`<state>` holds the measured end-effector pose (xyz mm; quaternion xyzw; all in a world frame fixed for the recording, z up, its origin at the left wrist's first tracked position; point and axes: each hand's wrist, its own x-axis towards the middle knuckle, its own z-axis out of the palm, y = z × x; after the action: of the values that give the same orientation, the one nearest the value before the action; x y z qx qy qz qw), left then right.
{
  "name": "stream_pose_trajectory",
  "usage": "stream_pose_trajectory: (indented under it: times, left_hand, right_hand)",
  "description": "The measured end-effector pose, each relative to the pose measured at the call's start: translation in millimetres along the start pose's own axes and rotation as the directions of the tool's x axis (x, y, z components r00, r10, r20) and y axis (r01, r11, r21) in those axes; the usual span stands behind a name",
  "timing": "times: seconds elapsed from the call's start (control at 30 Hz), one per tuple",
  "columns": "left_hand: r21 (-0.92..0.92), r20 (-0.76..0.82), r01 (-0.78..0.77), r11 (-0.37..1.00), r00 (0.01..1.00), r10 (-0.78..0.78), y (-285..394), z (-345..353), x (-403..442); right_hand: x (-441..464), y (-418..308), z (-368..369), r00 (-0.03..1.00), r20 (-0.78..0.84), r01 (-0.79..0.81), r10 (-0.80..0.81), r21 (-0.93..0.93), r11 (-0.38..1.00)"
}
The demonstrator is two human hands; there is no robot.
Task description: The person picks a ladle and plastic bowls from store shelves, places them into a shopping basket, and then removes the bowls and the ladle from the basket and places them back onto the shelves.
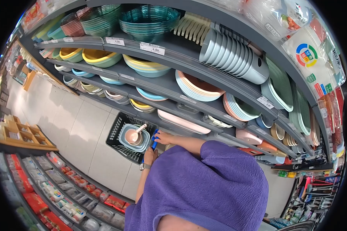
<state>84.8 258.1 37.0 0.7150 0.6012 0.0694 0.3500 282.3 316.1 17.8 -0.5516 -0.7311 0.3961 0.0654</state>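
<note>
My left hand (150,155), with a watch on its wrist, is closed around one end of a blue handle (155,142). My right hand (164,137) grips the other end of that handle. It belongs to a black slatted shopping basket (113,136) just beyond my hands, above the tiled floor. Inside lies a light blue-grey basin (123,139), with a pink dipper (132,136) resting in it. The dipper's pale handle points up and to the right. Other items nested under the dipper are partly hidden.
Shelves of stacked bowls and basins (200,85) run along the right, close to the basket. Grey nested bins (235,57) lie on an upper shelf. Low shelves of packaged goods (61,194) stand at the lower left, beside a wooden compartment display (25,133). Pale tiled floor (85,127) lies between.
</note>
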Motion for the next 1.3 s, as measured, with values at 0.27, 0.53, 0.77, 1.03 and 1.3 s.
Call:
stream_pose_trajectory:
  times: [0.27, 0.53, 0.77, 1.03, 1.3]
  left_hand:
    - [0.063, 0.224, -0.011, 0.998, 0.975, -0.004, 24.0, -4.1, 14.6]
    - [0.141, 0.409, -0.133, 0.981, 0.910, 0.065, 30.1, -0.9, 32.2]
    - [0.286, 0.454, -0.208, 0.935, 0.889, 0.060, 49.0, -4.3, 44.7]
    - [-0.117, 0.386, 0.193, 0.974, 0.913, -0.135, 50.0, -35.4, 68.1]
    - [-0.295, 0.341, 0.641, 0.708, 0.763, -0.549, -148.1, 24.0, 75.9]
  right_hand:
    - [-19.9, 19.7, 1.4, 0.997, -0.060, -0.041, 0.050, 0.147, 0.988]
    - [-58.4, 35.1, 1.4, 0.992, -0.116, 0.000, 0.042, 0.341, 0.940]
    - [-71.6, 38.8, -13.6, 0.984, -0.177, 0.061, 0.018, 0.431, 0.900]
    - [-39.5, 37.6, 1.2, 0.932, -0.344, 0.021, 0.117, 0.373, 0.928]
    - [15.6, 24.0, 20.2, 0.935, -0.312, -0.079, 0.167, 0.275, 0.958]
